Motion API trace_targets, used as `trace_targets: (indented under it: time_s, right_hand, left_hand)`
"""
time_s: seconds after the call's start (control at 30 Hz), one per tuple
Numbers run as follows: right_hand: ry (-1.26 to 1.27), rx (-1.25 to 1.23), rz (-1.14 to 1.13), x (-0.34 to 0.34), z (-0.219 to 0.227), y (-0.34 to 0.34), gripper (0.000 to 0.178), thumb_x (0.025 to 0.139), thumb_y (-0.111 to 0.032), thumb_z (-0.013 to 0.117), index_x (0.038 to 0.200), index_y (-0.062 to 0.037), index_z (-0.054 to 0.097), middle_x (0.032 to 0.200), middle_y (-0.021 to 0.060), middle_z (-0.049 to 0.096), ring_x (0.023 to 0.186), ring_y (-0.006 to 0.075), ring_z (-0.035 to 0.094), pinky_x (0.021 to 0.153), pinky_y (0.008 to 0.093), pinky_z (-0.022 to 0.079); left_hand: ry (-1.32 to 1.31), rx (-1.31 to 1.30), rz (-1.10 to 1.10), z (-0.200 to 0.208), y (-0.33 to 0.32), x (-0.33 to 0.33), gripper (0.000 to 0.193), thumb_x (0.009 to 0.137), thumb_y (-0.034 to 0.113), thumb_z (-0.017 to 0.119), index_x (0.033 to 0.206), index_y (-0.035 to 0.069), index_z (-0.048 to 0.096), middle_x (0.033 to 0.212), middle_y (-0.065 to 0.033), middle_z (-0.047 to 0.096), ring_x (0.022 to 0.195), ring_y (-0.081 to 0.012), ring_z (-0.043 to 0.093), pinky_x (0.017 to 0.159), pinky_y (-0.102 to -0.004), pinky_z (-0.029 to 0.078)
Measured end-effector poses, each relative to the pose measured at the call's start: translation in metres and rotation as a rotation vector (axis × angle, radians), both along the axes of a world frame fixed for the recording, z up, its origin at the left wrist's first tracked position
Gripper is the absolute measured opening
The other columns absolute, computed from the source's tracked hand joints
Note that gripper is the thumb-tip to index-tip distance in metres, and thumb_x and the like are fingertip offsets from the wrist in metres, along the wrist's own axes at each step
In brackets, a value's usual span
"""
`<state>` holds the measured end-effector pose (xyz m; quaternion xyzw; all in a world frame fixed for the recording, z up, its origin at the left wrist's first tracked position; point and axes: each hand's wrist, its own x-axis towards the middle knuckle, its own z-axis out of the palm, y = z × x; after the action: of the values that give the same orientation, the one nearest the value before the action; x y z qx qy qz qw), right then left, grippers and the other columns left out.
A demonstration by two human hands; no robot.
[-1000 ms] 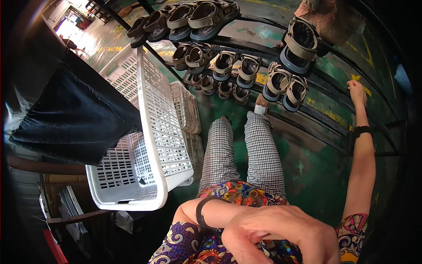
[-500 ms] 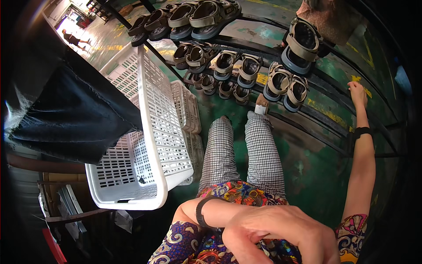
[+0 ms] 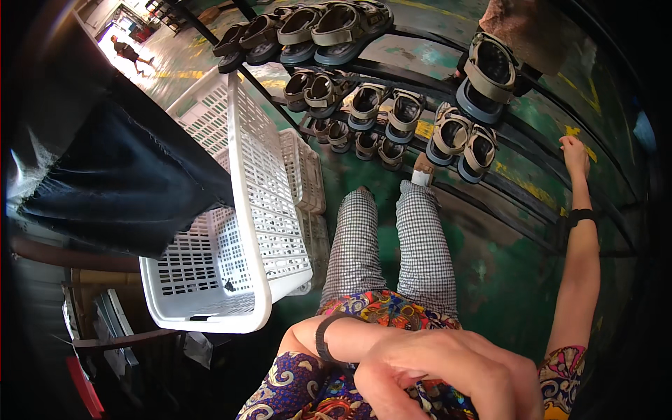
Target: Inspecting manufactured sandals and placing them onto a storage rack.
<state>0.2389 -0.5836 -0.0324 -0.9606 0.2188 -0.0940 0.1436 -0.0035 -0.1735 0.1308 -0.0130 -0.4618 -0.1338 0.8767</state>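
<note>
My left arm bends across my body. My left hand (image 3: 448, 367) is at the lower edge with its fingers curled; the fingertips run out of sight, so whatever they may hold is hidden. Far out to the right reaches my right hand (image 3: 575, 155), its fingers drawn together and nothing visible in them. It appears beside the black metal rack (image 3: 518, 183). On the upper shelf a single strapped sandal (image 3: 488, 73) is closest to that hand. A pair of sandals (image 3: 462, 143) sits on the shelf below it, left of the hand.
More beige and dark sandals (image 3: 350, 31) line the rack's shelves. At the left stands a tilted white plastic basket (image 3: 269, 210), with dark cloth (image 3: 126, 182) hanging over it. Other crates (image 3: 304, 171) stand behind. A person (image 3: 126, 50) is in the far doorway; another person's clothing (image 3: 525, 31) shows behind the rack.
The whole view has shifted slightly, so the rack and basket appear a little further right and lower. Both my hands keep nearly the same pose. The distant person's posture has changed.
</note>
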Motion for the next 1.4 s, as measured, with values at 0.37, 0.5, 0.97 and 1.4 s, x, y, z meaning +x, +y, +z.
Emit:
trace_targets:
  time_s: [0.37,0.5,0.97,1.4]
  right_hand:
    - [0.006,0.047,0.037,-0.002,-0.005,0.001,0.037,0.089,-0.041,0.045,0.105,-0.0155,0.067,0.097,0.0047,0.068,0.094,0.0266,0.062,0.080,0.0388,0.044]
    - [0.050,0.000,0.055,0.003,-0.009,-0.008,0.039,0.090,-0.044,0.045,0.111,-0.0198,0.067,0.109,0.0051,0.066,0.105,0.0289,0.059,0.090,0.0424,0.041]
    - [0.142,0.001,0.117,0.010,-0.021,-0.031,0.041,0.091,-0.047,0.043,0.115,-0.0234,0.067,0.112,0.0005,0.068,0.108,0.0250,0.059,0.093,0.0383,0.042]
    - [-0.021,0.118,0.068,0.016,-0.037,-0.060,0.034,0.091,-0.035,0.048,0.102,-0.0084,0.065,0.088,0.0084,0.066,0.084,0.0215,0.063,0.075,0.0337,0.045]
  left_hand:
    - [-0.266,0.047,-0.038,0.003,0.028,0.036,0.047,0.089,0.027,0.063,0.118,-0.009,0.055,0.117,-0.0312,0.055,0.105,-0.0372,0.057,0.089,-0.0450,0.046]
    - [0.021,0.727,0.234,-0.035,0.068,0.035,0.026,0.089,0.021,0.057,0.104,0.001,0.061,0.101,-0.0198,0.060,0.091,-0.0354,0.059,0.079,-0.0424,0.048]
    - [-0.006,2.384,1.372,-0.315,0.156,0.056,0.061,0.081,0.036,0.063,0.136,0.020,0.044,0.144,-0.0216,0.033,0.128,-0.0398,0.038,0.094,-0.0541,0.045]
    - [0.027,2.471,1.361,-0.293,0.152,0.065,0.061,0.079,0.037,0.062,0.135,0.019,0.046,0.142,-0.0218,0.034,0.125,-0.0404,0.041,0.093,-0.0524,0.046]
